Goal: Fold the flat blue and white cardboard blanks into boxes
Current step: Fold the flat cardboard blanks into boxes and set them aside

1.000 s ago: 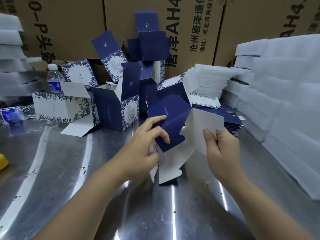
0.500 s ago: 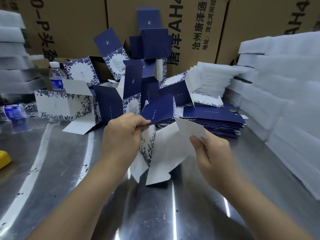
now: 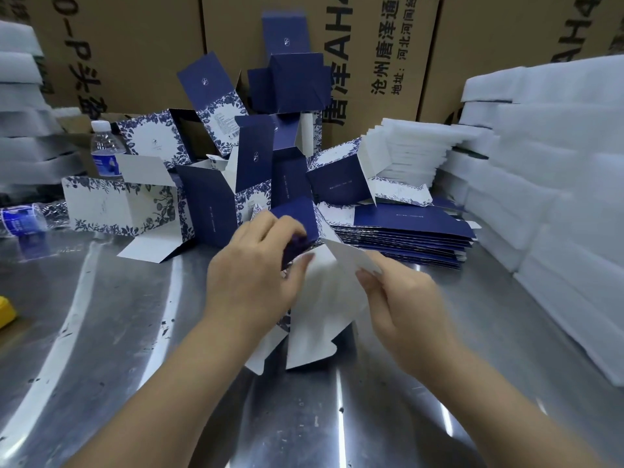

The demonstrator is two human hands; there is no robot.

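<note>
At frame centre, over the scuffed steel table (image 3: 101, 349), your left hand (image 3: 250, 282) grips the blank (image 3: 324, 298) by its blue flap and your right hand (image 3: 405, 305) pinches its white panel. Boxes (image 3: 209, 204) and a stack (image 3: 405, 231) lie behind; cartons (image 3: 135, 45) wall the top, foam (image 3: 557, 170) the right.

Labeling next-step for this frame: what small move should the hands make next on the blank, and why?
Probably push the blue panel over with the left hand to square the blank into a tube. That hand already grips the panel, the right hand pinches the white flap to brace it, and the blank is only half open, with its lower flaps unfolded.
</note>
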